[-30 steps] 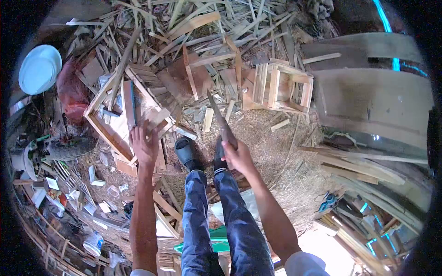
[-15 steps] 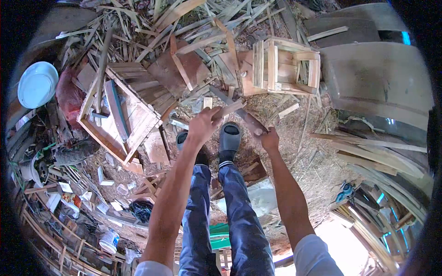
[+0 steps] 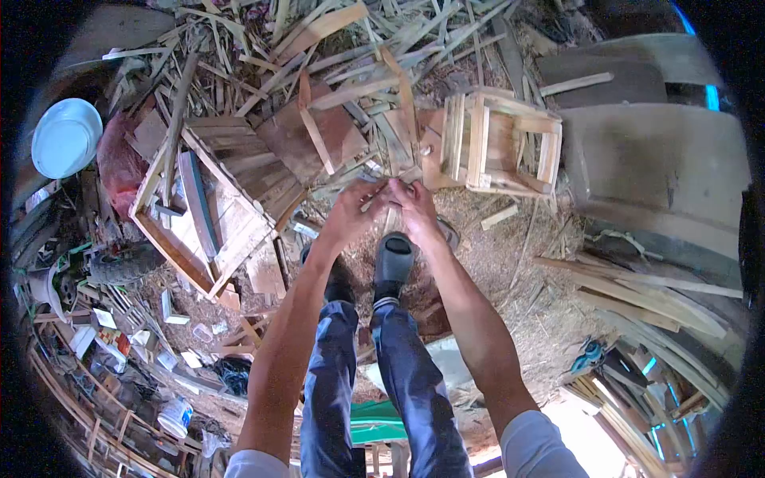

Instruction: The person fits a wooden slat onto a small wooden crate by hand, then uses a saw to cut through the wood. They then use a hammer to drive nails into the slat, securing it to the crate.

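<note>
My left hand (image 3: 355, 209) and my right hand (image 3: 414, 209) meet in front of me above my shoes, fingertips nearly together. The left fingers are closed around a short pale piece of wood (image 3: 391, 218), mostly covered by the hands. My right hand's fingers are curled in a pinch against the left fingertips; I cannot tell what is in them. The dark long-bladed tool from earlier does not show. Beyond the hands lies a brown board (image 3: 311, 131) among scraps.
A wooden box frame (image 3: 510, 143) stands at the right front, and a larger tilted wooden crate (image 3: 171, 251) at the left. Offcuts (image 3: 335, 48) are heaped ahead. Planks (image 3: 637, 291) lie to the right, with a white basin (image 3: 67, 138) at the far left.
My right hand has moved left and up to meet the left hand. The dark long-bladed tool it held is out of sight. The piece of wood now points toward me.
</note>
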Demonstrator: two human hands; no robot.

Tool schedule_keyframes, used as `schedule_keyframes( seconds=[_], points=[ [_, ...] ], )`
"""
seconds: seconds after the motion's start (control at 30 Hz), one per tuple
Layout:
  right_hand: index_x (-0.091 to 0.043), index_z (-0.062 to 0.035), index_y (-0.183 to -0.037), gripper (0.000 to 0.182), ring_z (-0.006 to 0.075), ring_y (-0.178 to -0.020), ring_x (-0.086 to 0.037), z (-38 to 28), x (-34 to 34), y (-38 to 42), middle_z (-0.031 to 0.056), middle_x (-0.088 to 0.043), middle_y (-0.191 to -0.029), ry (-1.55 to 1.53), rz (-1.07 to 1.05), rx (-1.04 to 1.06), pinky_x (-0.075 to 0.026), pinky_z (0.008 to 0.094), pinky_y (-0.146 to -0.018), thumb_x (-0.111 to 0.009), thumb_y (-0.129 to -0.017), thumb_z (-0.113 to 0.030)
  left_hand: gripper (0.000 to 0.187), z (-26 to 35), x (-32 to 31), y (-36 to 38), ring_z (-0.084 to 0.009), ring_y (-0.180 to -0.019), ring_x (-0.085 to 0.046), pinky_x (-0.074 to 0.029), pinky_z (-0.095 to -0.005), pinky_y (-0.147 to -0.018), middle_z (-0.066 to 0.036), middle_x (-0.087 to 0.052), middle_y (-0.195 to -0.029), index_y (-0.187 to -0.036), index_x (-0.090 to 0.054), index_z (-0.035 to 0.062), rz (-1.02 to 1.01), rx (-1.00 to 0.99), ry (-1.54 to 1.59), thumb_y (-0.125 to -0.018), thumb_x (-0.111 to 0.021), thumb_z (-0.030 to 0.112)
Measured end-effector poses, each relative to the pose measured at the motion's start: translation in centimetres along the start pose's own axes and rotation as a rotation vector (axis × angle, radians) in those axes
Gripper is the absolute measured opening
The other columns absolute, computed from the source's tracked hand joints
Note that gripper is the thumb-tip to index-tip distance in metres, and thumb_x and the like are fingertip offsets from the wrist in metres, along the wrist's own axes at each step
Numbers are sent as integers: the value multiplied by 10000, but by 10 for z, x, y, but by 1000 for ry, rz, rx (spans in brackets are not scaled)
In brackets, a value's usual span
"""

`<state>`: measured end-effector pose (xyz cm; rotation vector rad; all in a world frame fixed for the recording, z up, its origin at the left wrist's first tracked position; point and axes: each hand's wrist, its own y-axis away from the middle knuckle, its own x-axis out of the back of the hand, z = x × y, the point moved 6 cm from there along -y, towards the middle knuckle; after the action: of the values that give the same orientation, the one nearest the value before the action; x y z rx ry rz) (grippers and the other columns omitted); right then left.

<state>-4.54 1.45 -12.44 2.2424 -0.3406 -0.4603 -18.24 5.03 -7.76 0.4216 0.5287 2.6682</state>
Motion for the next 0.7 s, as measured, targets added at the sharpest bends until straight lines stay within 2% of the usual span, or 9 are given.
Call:
schedule_keyframes(
  seconds=[0.1, 0.17, 0.23, 0.27, 0.3, 0.4, 0.53, 0.63, 0.7],
  points=[
    [-599, -58, -983, 282, 118, -732, -598, -7, 7, -46, 13, -632, -869, 148, 11, 92, -482, 277, -644, -696, -892, -307, 364, -38, 29, -25, -278, -919, -629, -502, -381, -789, -149, -624, -980, -1219, -561, 26, 437, 121, -18, -908, -607, 210],
    [-611, -54, -946, 284, 89, -699, -547, -19, 3, -65, -5, -618, -814, 244, 97, 125, -420, 261, -608, -673, -911, -329, 292, -40, 50, -33, -359, -894, -634, -507, -420, -758, -206, -639, -986, -1099, -562, 3, 654, 121, -56, -827, -620, 91],
    [-605, -52, -946, 292, 89, -682, -508, -42, -7, -81, -6, -609, -817, 107, 131, 359, -412, 260, -617, -664, -917, -337, 397, -114, 49, -55, -407, -956, -593, -484, -451, -812, -241, -610, -1021, -1158, -523, -4, 717, 218, -87, -782, -618, 85],
    [-599, -44, -934, 271, 90, -710, -506, -48, -7, -92, 7, -609, -808, 318, 233, 354, -401, 261, -635, -650, -923, -310, 412, -156, 35, -64, -441, -1004, -546, -446, -478, -879, -283, -566, -1050, -1136, -534, -17, 961, 424, -380, -753, -625, 104],
    [-599, -44, -934, 271, 90, -710, -506, -50, -9, -108, 7, -609, -808, 327, 221, 378, -401, 261, -635, -650, -923, -310, 412, -154, 39, -67, -441, -1004, -546, -446, -478, -879, -283, -566, -1050, -1136, -534, -17, 981, 412, -361, -753, -625, 104],
    [-585, 47, -979, 361, 323, -784, -563, -70, -7, -126, 204, -600, -905, 715, 477, 614, -435, 415, -745, -595, -928, -310, 370, -154, 47, -68, -446, -1046, -520, -422, -492, -914, -284, -536, -1082, -1154, -564, -28, 807, 408, -68, -810, -583, 106],
    [-513, 23, -1129, 421, 362, -992, -590, -92, -19, -129, 220, -607, -1059, 904, 464, 502, -432, 442, -874, -453, -987, -369, 361, -172, 51, -86, -400, -1111, -534, -416, -453, -946, -248, -583, -1143, -1243, -549, 6, 848, 232, 79, -896, -499, 90],
    [-565, 69, -1071, 453, 423, -1004, -585, -86, -13, -152, 297, -602, -1092, 851, 481, 435, -426, 477, -888, -496, -972, -368, 392, -148, 58, -86, -401, -1147, -536, -418, -422, -957, -256, -573, -1225, -1310, -522, 33, 848, 229, 267, -927, -471, 99],
    [-452, 2, -1332, 532, 413, -1171, -542, -87, -9, -186, 207, -585, -1272, 672, 185, 680, -376, 486, -1010, -494, -976, -391, 526, -163, 58, -105, -336, -1353, -388, -351, -340, -1061, -210, -478, -1398, -1408, -462, 129, 850, 86, 285, -917, -579, 274]
  ],
)
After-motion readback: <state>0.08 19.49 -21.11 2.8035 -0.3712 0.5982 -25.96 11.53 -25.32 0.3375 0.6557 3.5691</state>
